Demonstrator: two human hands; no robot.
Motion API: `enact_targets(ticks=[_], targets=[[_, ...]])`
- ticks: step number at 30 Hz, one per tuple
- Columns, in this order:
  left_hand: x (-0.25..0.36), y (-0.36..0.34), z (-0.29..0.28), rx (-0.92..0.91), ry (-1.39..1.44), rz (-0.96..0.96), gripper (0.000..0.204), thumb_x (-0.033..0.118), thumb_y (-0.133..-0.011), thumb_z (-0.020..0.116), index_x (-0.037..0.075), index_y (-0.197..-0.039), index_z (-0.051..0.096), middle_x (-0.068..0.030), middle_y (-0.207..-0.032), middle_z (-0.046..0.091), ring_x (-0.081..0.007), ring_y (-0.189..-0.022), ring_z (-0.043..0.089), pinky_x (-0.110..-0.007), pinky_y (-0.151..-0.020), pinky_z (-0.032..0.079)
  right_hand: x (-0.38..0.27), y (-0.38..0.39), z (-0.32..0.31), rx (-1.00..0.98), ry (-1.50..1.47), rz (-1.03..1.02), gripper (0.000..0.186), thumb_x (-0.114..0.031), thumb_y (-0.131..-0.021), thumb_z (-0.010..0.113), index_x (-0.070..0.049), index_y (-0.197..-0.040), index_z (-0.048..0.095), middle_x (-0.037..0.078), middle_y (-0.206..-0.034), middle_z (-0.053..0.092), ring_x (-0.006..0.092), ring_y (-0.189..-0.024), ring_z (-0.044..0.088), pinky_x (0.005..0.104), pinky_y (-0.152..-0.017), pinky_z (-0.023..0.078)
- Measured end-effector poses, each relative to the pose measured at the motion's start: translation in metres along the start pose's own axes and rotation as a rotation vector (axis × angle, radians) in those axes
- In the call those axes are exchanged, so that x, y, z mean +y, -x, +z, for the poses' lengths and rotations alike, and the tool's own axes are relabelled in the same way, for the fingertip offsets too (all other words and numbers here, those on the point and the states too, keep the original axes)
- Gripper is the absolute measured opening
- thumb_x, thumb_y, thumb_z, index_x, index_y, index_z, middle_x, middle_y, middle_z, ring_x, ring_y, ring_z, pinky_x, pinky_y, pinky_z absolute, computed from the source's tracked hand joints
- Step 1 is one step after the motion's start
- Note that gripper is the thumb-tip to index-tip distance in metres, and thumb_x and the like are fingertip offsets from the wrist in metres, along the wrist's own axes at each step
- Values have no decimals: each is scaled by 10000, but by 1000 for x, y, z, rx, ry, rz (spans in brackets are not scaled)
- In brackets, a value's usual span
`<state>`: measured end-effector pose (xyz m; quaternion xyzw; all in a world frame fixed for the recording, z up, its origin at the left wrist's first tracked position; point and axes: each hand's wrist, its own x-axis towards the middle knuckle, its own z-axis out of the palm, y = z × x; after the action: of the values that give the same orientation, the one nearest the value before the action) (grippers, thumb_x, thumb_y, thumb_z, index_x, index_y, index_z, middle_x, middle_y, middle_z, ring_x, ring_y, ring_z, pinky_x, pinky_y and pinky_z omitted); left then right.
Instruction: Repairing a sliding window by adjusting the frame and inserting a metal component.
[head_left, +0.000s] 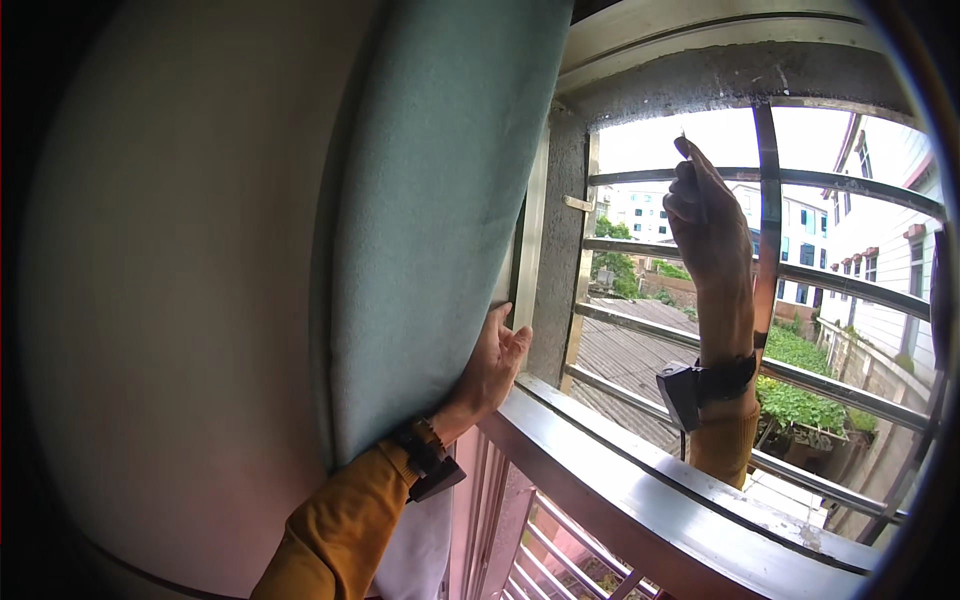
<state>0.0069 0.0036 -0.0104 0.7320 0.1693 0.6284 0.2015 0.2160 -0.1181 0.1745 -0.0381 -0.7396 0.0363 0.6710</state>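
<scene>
My left hand [490, 368] rests against the side of the window frame [532, 255], beside the edge of a grey-green curtain [430, 220]. Its fingers are stretched and a little apart, with nothing visible in them. Beyond a wide metal window rail [620, 465], my right hand [708, 220] is raised in front of the metal bars [850, 287]. Its fingers are curled together, and a small dark tip shows at their top; what they hold, if anything, I cannot make out. The rail hides the lower part of that forearm. Each wrist wears a black strap with a small dark box.
A pale wall or cloth surface [190, 300] fills the left side. More white bars [560, 550] show below the rail. Outside are a corrugated roof [630, 340], green plants [800, 395] and white buildings [890, 230].
</scene>
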Motion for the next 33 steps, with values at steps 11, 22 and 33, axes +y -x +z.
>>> enact_targets(ticks=[11, 22, 33], targets=[[-1, -4, 7, 3, -17, 14, 631, 362, -964, 494, -82, -1369, 301, -57, -833, 477, -83, -578, 490, -218, -454, 433, 5, -8, -9, 30, -436, 182, 387, -85, -961, 506, 74, -1304, 423, 22, -802, 561, 38, -610, 392, 182, -547, 328], [2, -1, 3, 2, 4, -11, 663, 392, -960, 510, -103, -1355, 310, -57, -832, 480, -98, -661, 502, -229, -562, 451, -18, -25, -39, -201, -697, 88, 400, -91, -966, 494, 100, -1307, 407, 72, -909, 600, 75, -683, 473, 183, -590, 399], [-9, -2, 0, 9, -27, 15, 720, 440, -943, 519, -77, -1384, 281, -77, -857, 499, -89, -599, 511, -215, -458, 445, -35, -24, -18, 114, -512, 125, 355, -56, -951, 505, 80, -1274, 447, -1, -786, 481, 42, -612, 354, 175, -526, 326]])
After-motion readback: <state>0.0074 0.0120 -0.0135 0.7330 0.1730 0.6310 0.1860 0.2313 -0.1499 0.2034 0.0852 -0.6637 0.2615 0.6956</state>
